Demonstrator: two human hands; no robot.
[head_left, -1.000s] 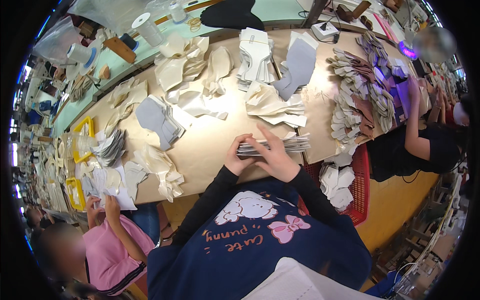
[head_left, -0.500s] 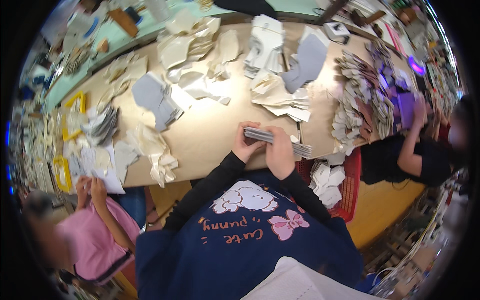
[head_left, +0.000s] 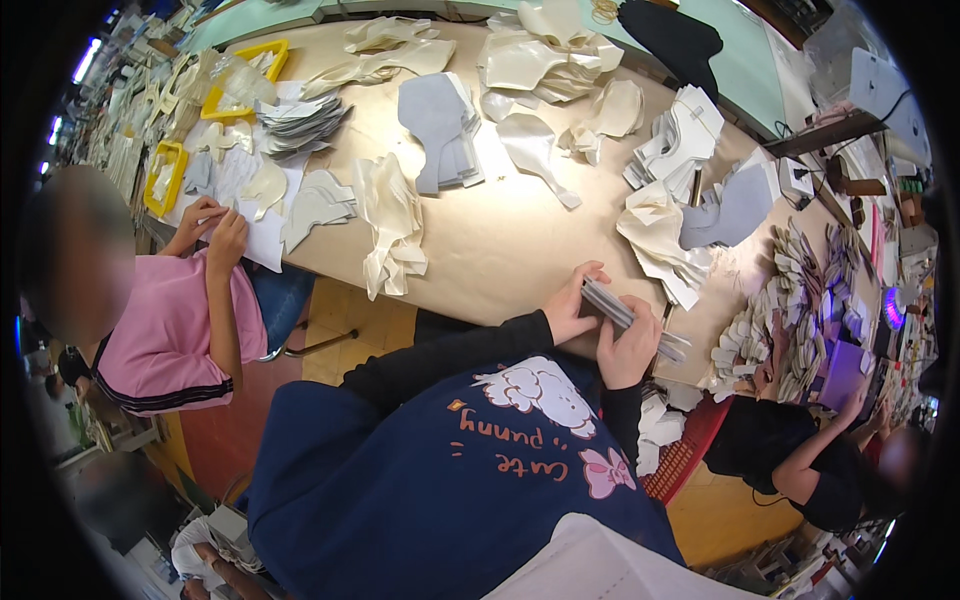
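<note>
Both my hands hold a thin stack of grey flat cut pieces (head_left: 655, 337) at the near edge of the tan table (head_left: 500, 250). My left hand (head_left: 572, 306) grips the stack's left end, thumb on top. My right hand (head_left: 630, 350) clasps it from below near the middle, and the right end sticks out past the fingers. My dark blue sleeves and printed top fill the lower middle of the view.
Piles of cream and grey cut shapes (head_left: 440, 120) cover the table, with yellow trays (head_left: 245, 75) at the far left. A person in pink (head_left: 170, 320) handles white pieces at left. A person in black (head_left: 800, 460) works at right beside a red basket (head_left: 690, 450).
The view has swung, so the table now runs diagonally and the person in pink shows larger at left. My hands still hold the grey stack at the table edge.
</note>
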